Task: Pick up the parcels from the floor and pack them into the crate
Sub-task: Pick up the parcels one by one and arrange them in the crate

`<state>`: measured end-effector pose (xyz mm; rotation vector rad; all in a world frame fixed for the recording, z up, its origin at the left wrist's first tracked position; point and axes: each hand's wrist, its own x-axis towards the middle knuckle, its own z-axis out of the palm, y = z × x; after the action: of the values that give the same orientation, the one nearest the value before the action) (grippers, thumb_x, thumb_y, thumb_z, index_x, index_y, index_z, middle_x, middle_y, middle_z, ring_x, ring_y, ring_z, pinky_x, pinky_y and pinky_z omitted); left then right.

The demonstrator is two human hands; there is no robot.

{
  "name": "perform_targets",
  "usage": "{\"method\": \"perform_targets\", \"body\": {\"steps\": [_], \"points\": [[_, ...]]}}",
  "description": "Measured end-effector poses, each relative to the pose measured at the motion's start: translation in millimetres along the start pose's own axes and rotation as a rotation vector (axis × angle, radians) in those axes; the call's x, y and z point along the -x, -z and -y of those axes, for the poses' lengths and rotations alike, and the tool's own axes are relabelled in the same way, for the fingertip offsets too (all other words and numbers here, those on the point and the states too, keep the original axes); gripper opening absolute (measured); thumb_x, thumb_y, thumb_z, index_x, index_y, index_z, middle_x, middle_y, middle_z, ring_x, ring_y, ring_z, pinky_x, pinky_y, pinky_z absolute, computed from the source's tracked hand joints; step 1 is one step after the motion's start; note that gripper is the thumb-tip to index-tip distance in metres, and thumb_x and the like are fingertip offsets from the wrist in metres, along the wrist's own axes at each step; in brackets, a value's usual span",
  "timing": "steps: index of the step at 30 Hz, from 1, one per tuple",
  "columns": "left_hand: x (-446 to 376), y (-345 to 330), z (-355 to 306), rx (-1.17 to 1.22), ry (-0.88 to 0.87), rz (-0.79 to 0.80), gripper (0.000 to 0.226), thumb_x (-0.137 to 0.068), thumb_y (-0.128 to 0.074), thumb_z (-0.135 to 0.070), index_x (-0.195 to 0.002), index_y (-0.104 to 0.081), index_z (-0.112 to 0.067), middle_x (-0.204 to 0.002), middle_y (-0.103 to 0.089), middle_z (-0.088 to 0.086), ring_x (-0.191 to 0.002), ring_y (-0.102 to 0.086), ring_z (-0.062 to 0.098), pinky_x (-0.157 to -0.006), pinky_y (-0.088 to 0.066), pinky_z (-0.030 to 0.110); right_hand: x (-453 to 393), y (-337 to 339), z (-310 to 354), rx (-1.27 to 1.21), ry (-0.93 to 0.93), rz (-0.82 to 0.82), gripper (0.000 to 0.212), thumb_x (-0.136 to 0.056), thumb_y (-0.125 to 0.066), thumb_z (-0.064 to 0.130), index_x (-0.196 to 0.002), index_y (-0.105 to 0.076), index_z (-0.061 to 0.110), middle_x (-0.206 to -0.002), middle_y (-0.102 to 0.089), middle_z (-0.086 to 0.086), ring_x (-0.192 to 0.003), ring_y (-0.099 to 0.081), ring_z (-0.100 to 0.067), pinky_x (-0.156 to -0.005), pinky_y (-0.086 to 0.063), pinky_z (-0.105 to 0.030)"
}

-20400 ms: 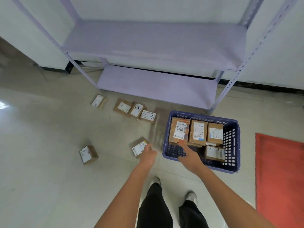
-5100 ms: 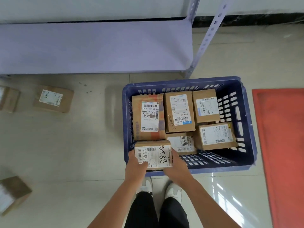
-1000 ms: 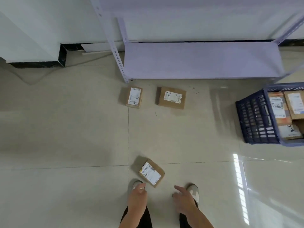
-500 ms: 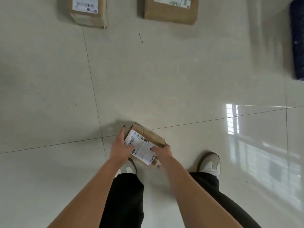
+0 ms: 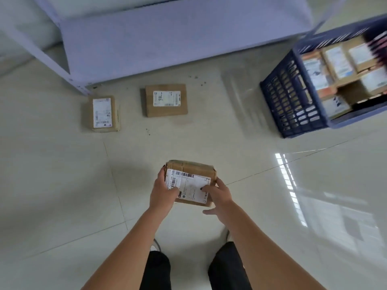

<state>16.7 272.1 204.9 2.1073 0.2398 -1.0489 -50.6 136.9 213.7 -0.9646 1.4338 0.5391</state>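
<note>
Parcels lie and stand in three places across the frame. At upper left, on the tiled floor (image 5: 52,185) just before the pale shelf (image 5: 167,32), a narrow parcel (image 5: 102,113) lies label up, and a wider parcel (image 5: 165,100) lies just right of it, apart from it. In the lower middle, a held parcel (image 5: 189,183) sits between both hands, clear of the floor, its white label upward. The left hand (image 5: 163,192) grips its left end, thumb on the label. The right hand (image 5: 219,195) grips its right end, thumb on the label, while the lower fingers hang loose beneath. At upper right, blurred, the blue crate (image 5: 293,101) stands on the floor with several labelled boxes packed inside.
</note>
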Motion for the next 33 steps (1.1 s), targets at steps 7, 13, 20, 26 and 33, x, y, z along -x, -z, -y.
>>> {"method": "perform_targets", "body": {"steps": [7, 13, 20, 26, 33], "points": [[120.5, -12.1, -192.5, -0.020, -0.167, 0.004, 0.069, -0.082, -0.051, 0.000, -0.143, -0.029, -0.024, -0.126, -0.055, 0.004, -0.110, -0.054, 0.021, -0.080, -0.046, 0.025, 165.3, 135.2, 105.2, -0.058, 0.228, 0.018, 0.061, -0.083, -0.056, 0.002, -0.136, -0.044, 0.029, -0.116, -0.061, -0.014, -0.103, -0.059, -0.030, -0.081, -0.055, -0.046], [217.2, -41.0, -306.6, 0.016, -0.220, -0.037, 0.071, -0.078, -0.050, -0.002, -0.141, -0.030, -0.027, -0.123, -0.057, 0.004, -0.110, -0.056, 0.024, -0.092, -0.051, 0.042, 282.3, 230.4, 154.4, -0.078, 0.315, 0.041, 0.061, -0.086, -0.055, 0.003, -0.139, -0.039, 0.029, -0.118, -0.058, -0.014, -0.099, -0.056, -0.028, -0.091, -0.050, -0.049], [266.7, -107.4, -379.1, 0.058, -0.213, 0.004, 0.068, -0.081, -0.050, 0.001, -0.142, -0.031, -0.023, -0.127, -0.056, 0.005, -0.113, -0.056, 0.021, -0.090, -0.053, 0.034, 320.4, 327.8, 188.3, -0.086, 0.286, -0.011, 0.065, -0.085, -0.056, 0.003, -0.141, -0.035, 0.028, -0.122, -0.057, -0.018, -0.098, -0.059, -0.028, -0.094, -0.050, -0.047], [259.3, -185.4, -430.1, 0.192, -0.117, 0.056, 0.063, -0.086, -0.047, 0.004, -0.141, -0.030, -0.023, -0.129, -0.055, 0.004, -0.115, -0.055, 0.021, -0.077, -0.052, 0.022, 283.0, 405.8, 235.2, 0.071, 0.291, -0.055, 0.066, -0.082, -0.060, 0.006, -0.141, -0.036, 0.025, -0.123, -0.059, -0.014, -0.111, -0.059, -0.030, -0.097, -0.051, -0.045], [230.6, -269.5, -515.3, 0.336, -0.061, 0.066, 0.055, -0.087, -0.049, 0.003, -0.134, -0.036, -0.022, -0.116, -0.056, 0.003, -0.103, -0.056, 0.019, -0.071, -0.053, 0.022, 243.9, 498.0, 316.9, 0.186, 0.301, -0.072, 0.065, -0.083, -0.058, 0.008, -0.140, -0.038, 0.029, -0.116, -0.063, -0.010, -0.104, -0.061, -0.027, -0.079, -0.057, -0.034]]}}
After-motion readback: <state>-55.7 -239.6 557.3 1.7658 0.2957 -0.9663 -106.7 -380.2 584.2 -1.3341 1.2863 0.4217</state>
